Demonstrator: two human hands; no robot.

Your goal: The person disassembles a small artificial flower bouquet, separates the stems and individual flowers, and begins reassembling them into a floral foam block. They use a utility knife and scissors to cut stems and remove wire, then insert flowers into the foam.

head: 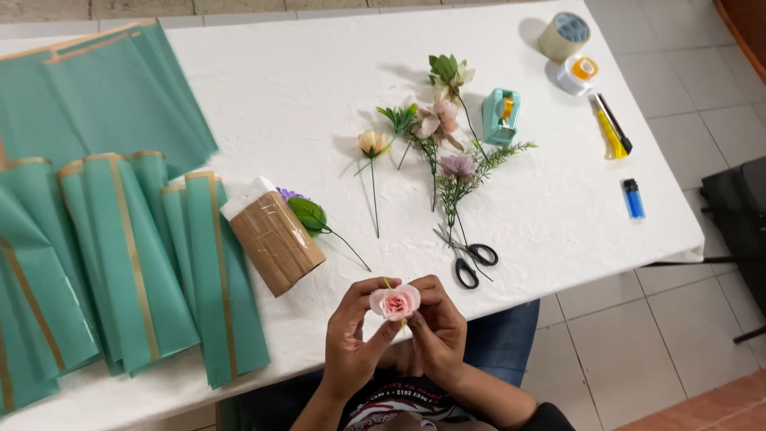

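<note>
Petals of a pink rose [395,302] sit between your two hands at the near table [558,215] edge, just below the scissors [469,257]. Your left hand [351,339] pinches the bloom's side with thumb and forefinger; your right hand [439,327] closes round the other side. The flower looks light and soft (an artificial one, likely fabric), so it should crush easily; hold it by the base under the petals. Left of the scissors lie a cardboard-wrapped block [275,239] and teal wrapping sheets [120,255]; beyond them, loose flower stems [443,144].
</note>
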